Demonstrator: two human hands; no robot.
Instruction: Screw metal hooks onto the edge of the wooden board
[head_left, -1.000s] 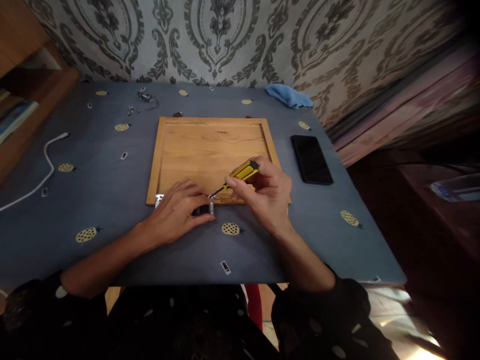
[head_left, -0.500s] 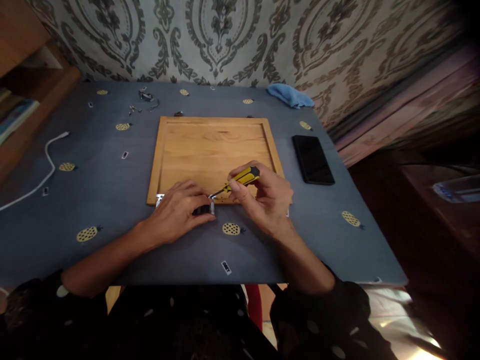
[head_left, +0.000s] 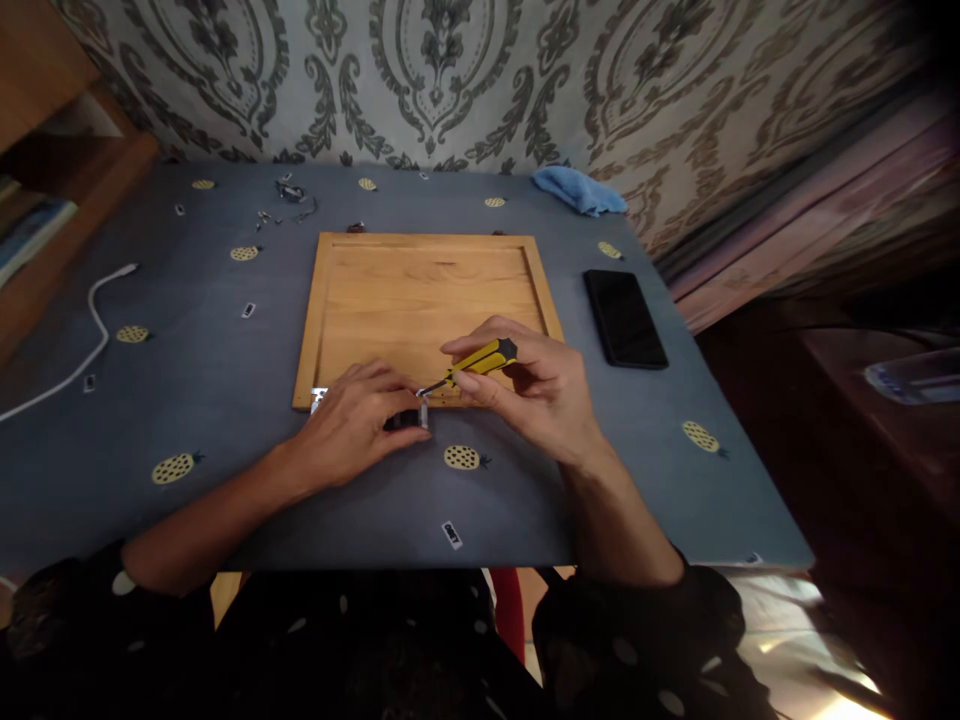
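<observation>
A yellow-and-black screwdriver is pinched in my right hand, with its shaft slanting down to the left. Its tip meets a silver metal fitting at the near edge of the framed wooden panel. My left hand grips that fitting between thumb and fingers and covers much of it. Left of the hand, a shiny metal plate shows at the panel's near left corner; I cannot tell whether it belongs to the same piece.
A black phone lies right of the panel, and a blue cloth is at the back. Small metal parts are scattered at the back left. A white cable runs along the left. A wooden shelf stands beyond it.
My right hand has turned a little and its fingers have shifted around the screwdriver handle. The tip stays at the fitting. My left hand and the panel look still.
</observation>
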